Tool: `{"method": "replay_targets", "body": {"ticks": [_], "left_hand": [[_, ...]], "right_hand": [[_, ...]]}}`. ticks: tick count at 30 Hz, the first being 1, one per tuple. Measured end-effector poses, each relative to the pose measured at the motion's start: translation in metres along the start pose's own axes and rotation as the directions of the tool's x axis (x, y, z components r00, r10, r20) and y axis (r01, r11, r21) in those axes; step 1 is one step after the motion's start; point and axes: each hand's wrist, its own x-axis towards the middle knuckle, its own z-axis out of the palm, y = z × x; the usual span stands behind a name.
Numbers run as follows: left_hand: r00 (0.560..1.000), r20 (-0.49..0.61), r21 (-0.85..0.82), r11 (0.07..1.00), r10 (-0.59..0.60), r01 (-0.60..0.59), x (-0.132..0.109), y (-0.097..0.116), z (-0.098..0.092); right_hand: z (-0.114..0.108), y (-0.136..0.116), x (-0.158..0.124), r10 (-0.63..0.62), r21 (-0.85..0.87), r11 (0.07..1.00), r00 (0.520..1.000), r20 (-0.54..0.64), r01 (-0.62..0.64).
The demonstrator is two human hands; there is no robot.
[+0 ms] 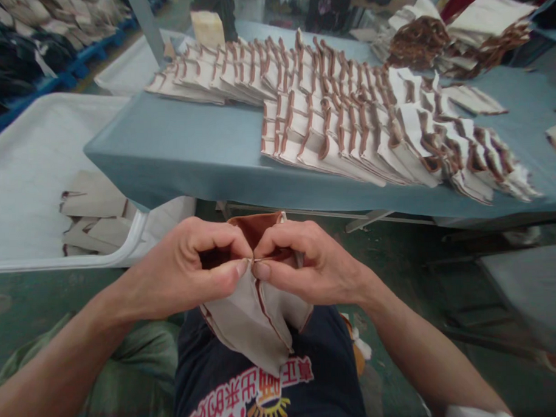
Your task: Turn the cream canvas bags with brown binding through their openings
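Observation:
Close to my chest I hold up a sewn fabric piece [245, 319], off-white on the outside with reddish-brown edging and a brown inside. My left hand [189, 266] pinches its top edge between thumb and forefinger, just left of a seam. On the other side of that seam my right hand [307, 256] pinches the same edge, its thumb tip almost touching the left one. The lower part of the piece hangs down over a dark printed shirt. Whatever lies right between the fingertips is too small to make out.
A blue-covered table [189, 151] stands ahead, bearing rows of similar sewn pieces [320, 122]. Brown and white bundles [418, 39] lie at its back right. On the left, a white bin [26, 181] holds more flat pieces [95, 209]. A grey surface [536, 284] is at right.

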Motion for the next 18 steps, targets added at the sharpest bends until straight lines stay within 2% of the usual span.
{"method": "replay_targets", "body": {"ticks": [4, 8, 15, 18], "left_hand": [[1.0, 0.0, 0.006, 1.0, -0.011, 0.011, 0.002, 0.009, -0.002], [0.999, -0.015, -0.001, 0.999, -0.04, 0.04, 0.002, 0.007, -0.003], [0.993, 0.0, -0.077, 0.99, -0.118, 0.118, -0.002, -0.001, -0.004], [0.985, 0.021, -0.131, 0.976, -0.173, 0.174, -0.003, -0.004, -0.006]], "right_hand": [[0.004, -0.002, 0.004, -0.053, -0.08, 0.996, 0.996, -0.069, 0.048], [0.011, 0.001, 0.008, -0.052, -0.096, 0.995, 0.991, -0.123, 0.04], [0.013, 0.006, 0.012, -0.028, -0.02, 0.999, 0.995, -0.099, 0.026], [0.015, 0.007, 0.012, -0.027, -0.09, 0.996, 0.991, -0.13, 0.015]]}}
